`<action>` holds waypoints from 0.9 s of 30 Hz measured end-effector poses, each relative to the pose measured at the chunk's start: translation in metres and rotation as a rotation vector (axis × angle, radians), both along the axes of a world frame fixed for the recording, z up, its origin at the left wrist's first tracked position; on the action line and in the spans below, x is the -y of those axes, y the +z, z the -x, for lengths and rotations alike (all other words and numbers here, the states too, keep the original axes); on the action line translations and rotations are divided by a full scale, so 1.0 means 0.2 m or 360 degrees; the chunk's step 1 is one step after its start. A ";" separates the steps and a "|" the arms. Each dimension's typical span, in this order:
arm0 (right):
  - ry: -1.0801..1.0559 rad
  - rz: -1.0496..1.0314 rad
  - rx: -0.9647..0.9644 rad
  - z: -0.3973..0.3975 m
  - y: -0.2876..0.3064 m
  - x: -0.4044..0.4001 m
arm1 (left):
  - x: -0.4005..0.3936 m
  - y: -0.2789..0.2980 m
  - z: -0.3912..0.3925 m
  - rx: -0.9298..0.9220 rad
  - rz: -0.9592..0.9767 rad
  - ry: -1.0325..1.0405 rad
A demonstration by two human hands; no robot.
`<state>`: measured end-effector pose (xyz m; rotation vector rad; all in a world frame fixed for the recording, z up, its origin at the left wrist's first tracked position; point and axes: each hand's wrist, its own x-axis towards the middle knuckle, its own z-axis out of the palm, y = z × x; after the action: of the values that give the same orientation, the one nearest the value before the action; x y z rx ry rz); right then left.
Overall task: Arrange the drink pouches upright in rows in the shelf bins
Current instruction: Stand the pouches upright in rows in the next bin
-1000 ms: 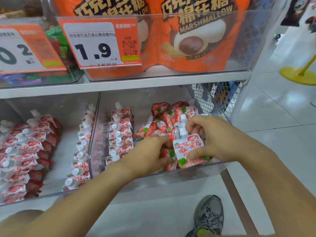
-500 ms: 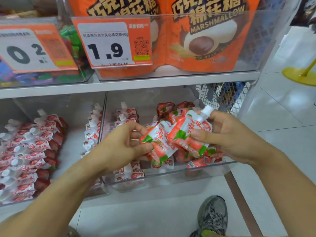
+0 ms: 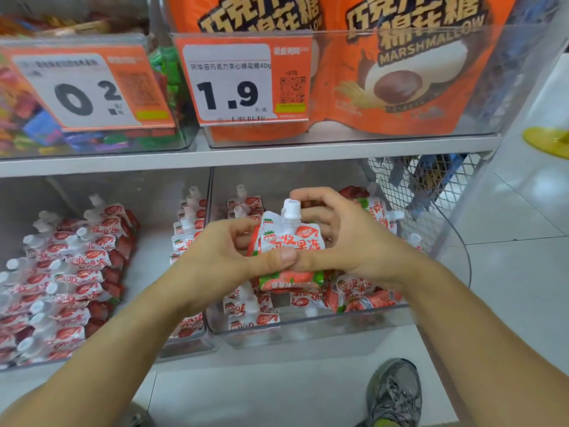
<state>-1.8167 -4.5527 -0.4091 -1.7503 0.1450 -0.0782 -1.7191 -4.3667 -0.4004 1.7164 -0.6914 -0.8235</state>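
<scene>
Both hands hold a small stack of red-and-white drink pouches [image 3: 291, 241] upright above the right clear bin [image 3: 308, 326], white cap on top. My left hand [image 3: 221, 260] grips the stack's left side, thumb across its front. My right hand [image 3: 345, 235] curls round the right side and back. Inside that bin a row of upright pouches [image 3: 246, 208] runs along the left wall, and loose pouches [image 3: 363, 295] lie jumbled at the right. The left bin [image 3: 187, 346] holds upright rows of pouches [image 3: 67, 272].
An upper shelf [image 3: 246, 154] carries bins with orange marshmallow bags [image 3: 400, 72], candies [image 3: 37, 131] and price tags [image 3: 234, 84]. A wire mesh panel [image 3: 431, 186] closes the shelf's right end. My shoe [image 3: 395, 392] stands on the tiled floor below. A yellow stand base [image 3: 548, 141] sits at right.
The hands lifted pouches out of the right bin's loose pile, then brought the two tilted pouches together into one upright stack held between both hands.
</scene>
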 end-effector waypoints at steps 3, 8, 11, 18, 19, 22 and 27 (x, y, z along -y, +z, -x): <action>0.0220 0.0047 -0.0164 0.00 0.07 0.10 | -0.04 0.04 0.01 0.0293 -0.0082 0.0033; -0.0233 0.0789 -0.0143 -0.03 0.00 0.17 | -0.16 0.10 -0.03 0.0954 -0.0286 0.0389; -0.0114 0.1429 -0.0318 -0.05 -0.06 0.12 | -0.20 0.12 -0.06 0.0867 -0.0049 0.0534; 0.0424 0.2073 -0.0955 -0.04 -0.12 0.10 | -0.24 0.07 -0.09 0.0767 0.0062 0.0717; 0.0402 0.2009 -0.0930 -0.05 -0.13 0.10 | -0.24 0.06 -0.10 0.0762 0.0071 0.0716; 0.0240 0.1805 -0.0733 -0.06 -0.17 0.14 | -0.26 0.05 -0.10 0.0784 0.0085 0.0708; 0.0046 0.1447 -0.0432 0.02 -0.14 0.24 | -0.25 0.05 -0.07 0.0911 0.0077 0.0635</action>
<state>-1.8210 -4.6016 -0.4368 -2.6677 0.3154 0.1402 -1.7049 -4.3163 -0.3913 1.9733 -0.6969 -0.0292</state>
